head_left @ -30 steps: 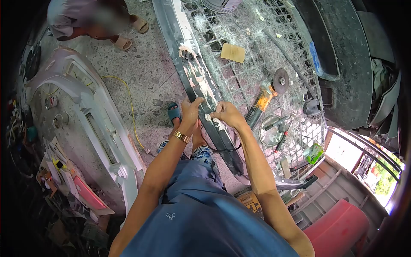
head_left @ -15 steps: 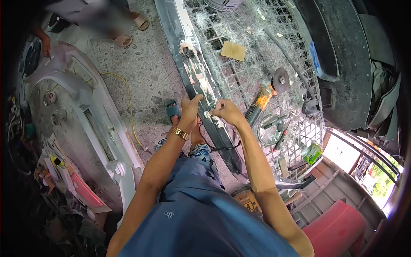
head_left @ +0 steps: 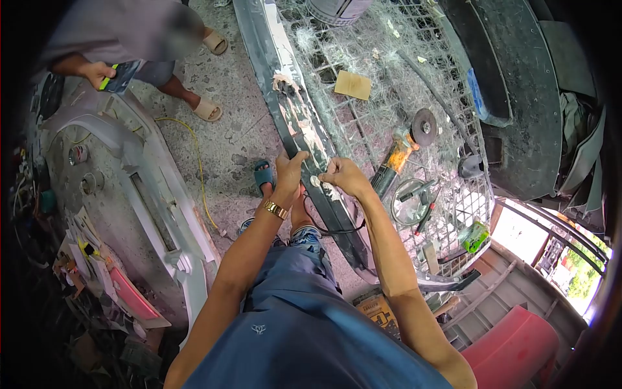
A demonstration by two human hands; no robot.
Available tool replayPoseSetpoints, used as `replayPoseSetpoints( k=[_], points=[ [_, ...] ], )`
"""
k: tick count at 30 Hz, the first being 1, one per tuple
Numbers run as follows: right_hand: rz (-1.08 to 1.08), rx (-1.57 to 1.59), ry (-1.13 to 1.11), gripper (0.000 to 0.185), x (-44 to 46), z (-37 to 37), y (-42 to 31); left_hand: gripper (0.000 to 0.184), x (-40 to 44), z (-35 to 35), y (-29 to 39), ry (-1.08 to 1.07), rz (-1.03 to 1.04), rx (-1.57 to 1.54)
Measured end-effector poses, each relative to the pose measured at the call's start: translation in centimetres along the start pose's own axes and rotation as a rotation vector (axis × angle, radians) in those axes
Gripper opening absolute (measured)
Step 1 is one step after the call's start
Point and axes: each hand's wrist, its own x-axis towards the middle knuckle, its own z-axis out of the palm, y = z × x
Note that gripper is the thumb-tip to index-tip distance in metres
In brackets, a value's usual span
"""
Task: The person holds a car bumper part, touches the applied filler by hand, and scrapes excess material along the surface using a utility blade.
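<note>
A long dark car bumper (head_left: 299, 123), patched with white and pinkish filler, runs from the top of the view down towards my legs. My left hand (head_left: 289, 172) is closed on its left edge, thumb lying over the top surface and the other fingers mostly hidden. At the opposite edge my right hand (head_left: 346, 177) is closed on the bumper too, its thumb pressing beside a small round whitish spot (head_left: 315, 181). The undersides of both grips are out of sight.
An angle grinder (head_left: 403, 150) lies on the wire mesh rack (head_left: 363, 120) to the right, near a tan sandpaper piece (head_left: 353, 85) and a green packet (head_left: 476, 237). A pale bumper (head_left: 152, 201) stands at left. A co-worker's hand (head_left: 98, 72) holds a flat spreader (head_left: 120, 76).
The co-worker has leaned further into view, raising the hand with the spreader. My hands keep their hold on the bumper, only slightly lower in view.
</note>
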Motion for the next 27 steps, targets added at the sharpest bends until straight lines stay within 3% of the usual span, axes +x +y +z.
replayPoseSetpoints(
  k=[27],
  points=[
    [-0.003,0.004,-0.007,0.032,0.05,-0.04,0.26,0.022,-0.34,0.42,0.68,0.04,-0.054,0.07]
  ],
)
